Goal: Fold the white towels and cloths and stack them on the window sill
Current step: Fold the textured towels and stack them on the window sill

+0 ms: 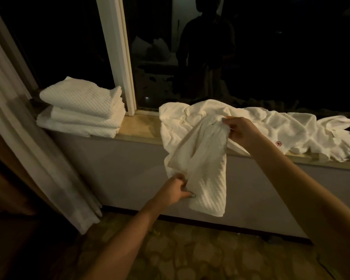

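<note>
**Towel slung between two hands, stack off at ten o'clock**

The ribbed white towel (206,168) hangs in the air in front of the wall below the window sill (141,126). It is bunched lengthwise, and its long axis runs from about one o'clock down to six.

The right hand (238,132) pinches the upper end just above the sill's edge. The left hand (176,188) grips a side edge low down, at about eight o'clock from the towel's middle, and the bottom end dangles free below it.

Behind the top end, a crumpled pile of white cloths (271,126) sprawls along the sill toward three o'clock.

The folded stack (81,110) sits well apart on the sill at ten o'clock. The left hand is on that side, so it is probably better placed to lead the towel there once it is folded.

A pale curtain (28,138) hangs at nine o'clock.
</note>
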Demonstrator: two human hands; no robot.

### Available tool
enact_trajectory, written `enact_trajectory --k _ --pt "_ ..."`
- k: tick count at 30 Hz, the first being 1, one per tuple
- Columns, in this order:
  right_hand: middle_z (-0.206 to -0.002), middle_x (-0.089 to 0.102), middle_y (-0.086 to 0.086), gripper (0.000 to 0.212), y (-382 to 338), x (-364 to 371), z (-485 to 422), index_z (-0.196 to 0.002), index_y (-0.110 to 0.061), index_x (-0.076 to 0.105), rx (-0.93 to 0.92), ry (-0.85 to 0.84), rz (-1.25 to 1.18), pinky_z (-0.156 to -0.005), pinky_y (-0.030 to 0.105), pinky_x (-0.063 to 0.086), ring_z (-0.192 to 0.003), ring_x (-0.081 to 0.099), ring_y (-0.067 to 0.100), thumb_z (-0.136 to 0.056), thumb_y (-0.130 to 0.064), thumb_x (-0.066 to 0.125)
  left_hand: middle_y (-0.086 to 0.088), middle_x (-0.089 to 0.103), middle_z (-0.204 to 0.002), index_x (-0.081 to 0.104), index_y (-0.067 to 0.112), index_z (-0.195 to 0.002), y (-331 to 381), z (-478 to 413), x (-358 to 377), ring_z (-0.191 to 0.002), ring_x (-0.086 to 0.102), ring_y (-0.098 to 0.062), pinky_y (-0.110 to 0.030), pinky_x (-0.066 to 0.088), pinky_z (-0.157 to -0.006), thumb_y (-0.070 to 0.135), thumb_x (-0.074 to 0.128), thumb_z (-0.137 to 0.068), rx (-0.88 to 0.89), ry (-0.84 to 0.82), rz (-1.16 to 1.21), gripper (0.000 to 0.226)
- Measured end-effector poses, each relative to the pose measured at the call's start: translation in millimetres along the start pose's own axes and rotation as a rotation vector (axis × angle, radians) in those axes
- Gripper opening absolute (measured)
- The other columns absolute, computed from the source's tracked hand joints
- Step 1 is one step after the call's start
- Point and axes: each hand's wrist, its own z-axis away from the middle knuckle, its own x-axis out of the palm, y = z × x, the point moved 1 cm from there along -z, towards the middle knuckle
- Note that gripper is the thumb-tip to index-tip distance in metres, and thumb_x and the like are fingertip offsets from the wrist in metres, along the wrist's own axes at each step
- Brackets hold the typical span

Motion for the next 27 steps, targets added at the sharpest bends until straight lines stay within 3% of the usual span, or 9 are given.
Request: enact_trajectory --k 3,6,8,11,14,16,18,21,27 --pt "-0.098 0.064 0.011 0.022 2.5 -12.8 -4.7 -0.107 0.000 0.063 -0.047 0.145 0.022 -0.060 0.027 0.054 -0.087 0.063 0.022 -0.087 0.004 0.056 0.003 0.055 -0.086 0.065 0.003 -0.074 -1.5 7.4 -6.5 -0.077 0.055 -0.002 -0.023 0.043 -0.073 0.028 0.078 -0.079 0.050 0.073 0.126 0.028" --pt "-0.099 0.058 0.016 0.024 10.8 -40.8 -14.5 -0.106 -0.002 0.062 -0.064 0.292 0.293 -0.061 0.030 0.049 -0.093 0.057 0.030 -0.089 0.007 0.049 0.006 0.047 -0.074 0.056 0.020 -0.065 3.0 10.0 -34.0 -0.059 0.047 0.008 -0.014 0.035 -0.060 0.012 0.071 -0.085 0.047 0.165 0.240 0.027" --pt "-0.105 0.056 0.016 0.026 20.0 -52.4 -16.8 -0.109 -0.006 0.062 -0.040 0.226 0.684 -0.067 0.034 0.051 -0.089 0.056 0.029 -0.089 0.005 0.049 0.005 0.040 -0.072 0.049 0.024 -0.062 8.1 7.8 -55.5 -0.057 0.044 0.006 -0.014 0.032 -0.058 0.006 0.069 -0.086 0.109 0.175 0.232 0.036" --pt "-0.106 0.058 0.001 0.024 35.0 -31.0 0.4 -0.110 -0.013 0.066 -0.367 -0.074 1.238 -0.076 0.023 0.048 -0.094 0.055 0.016 -0.087 -0.011 0.066 0.004 0.040 -0.072 0.056 0.008 -0.064 21.3 -1.5 -79.5 -0.058 0.041 0.004 -0.016 0.031 -0.059 0.011 0.070 -0.087 0.148 0.110 0.231 0.026" --pt "-0.095 0.064 -0.007 0.012 63.8 11.0 27.6 -0.099 -0.018 0.070 -0.348 -0.458 1.100 -0.083 0.020 0.049 -0.091 0.062 0.014 -0.089 -0.013 0.065 -0.006 0.043 -0.073 0.057 -0.011 -0.077 31.9 -8.9 -88.8 -0.065 0.040 -0.005 -0.023 0.031 -0.059 0.036 0.070 -0.079 0.180 0.026 0.242 0.049" --pt "-0.096 0.067 -0.004 0.013 85.2 23.8 35.0 -0.093 -0.020 0.069 -0.231 -0.587 0.956 -0.089 0.029 0.052 -0.093 0.064 0.011 -0.086 -0.009 0.068 -0.005 0.041 -0.068 0.056 -0.005 -0.074 30.0 -7.7 -91.9 -0.063 0.039 -0.008 -0.023 0.030 -0.057 0.025 0.071 -0.082 0.123 -0.009 0.337 0.034" --pt "-0.097 0.067 -0.003 0.018 102.1 28.5 35.8 -0.096 -0.022 0.068 -0.198 -0.615 0.901 -0.091 0.034 0.053 -0.093 0.064 0.010 -0.081 -0.015 0.075 0.004 0.049 -0.062 0.056 0.003 -0.074 27.6 -1.1 -100.2 -0.059 0.046 -0.001 -0.017 0.036 -0.057 0.010 0.069 -0.086 0.066 -0.034 0.407 0.019" --pt "-0.106 0.062 -0.004 0.029 115.0 43.4 39.5 -0.106 -0.023 0.061 -0.190 -0.636 0.816 -0.091 0.034 0.050 -0.099 0.060 0.009 -0.081 -0.022 0.076 0.005 0.053 -0.069 0.061 0.008 -0.079 24.2 10.2 -119.3 -0.065 0.050 -0.002 -0.017 0.040 -0.063 0.026 0.073 -0.076 0.043 -0.094 0.422 0.021" --pt "-0.109 0.055 0.008 0.044 125.0 82.7 41.9 -0.106 -0.013 0.052 -0.416 -0.586 0.779 -0.091 0.028 0.044 -0.103 0.055 0.018 -0.075 -0.022 0.081 -0.001 0.056 -0.074 0.065 0.012 -0.082 23.8 28.1 -144.0 -0.068 0.053 -0.007 -0.021 0.043 -0.065 0.020 0.077 -0.077 -0.007 -0.083 0.471 0.015"
